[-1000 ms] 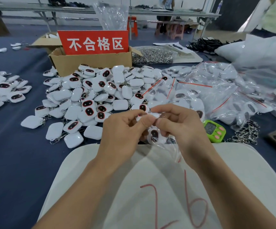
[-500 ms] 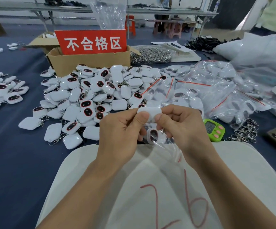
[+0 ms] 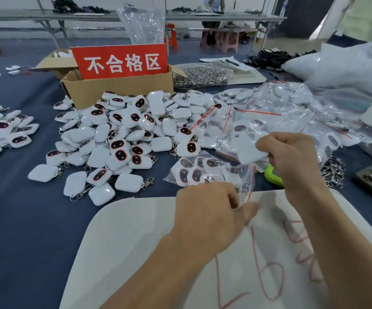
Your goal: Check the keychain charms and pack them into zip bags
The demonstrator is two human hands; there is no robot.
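We see loose charms [image 3: 122, 139] heaped: white rounded squares, dark red-rimmed faces, metal clasps. Our right hand [image 3: 292, 157] pinches one charm [image 3: 250, 152], blank side up, above a clear zip bag [image 3: 205, 172] holding several, gripped by our left hand [image 3: 214, 210]. Filled zip bags [image 3: 269, 117] lie behind.

The person's left hand [image 3: 210, 210] and right hand [image 3: 292, 157] were bare. Both forearms were bare too, running uncovered to the frame's edge at 6 and 5 o'clock. The fingers looked slender; the nails were too blurred to make out.
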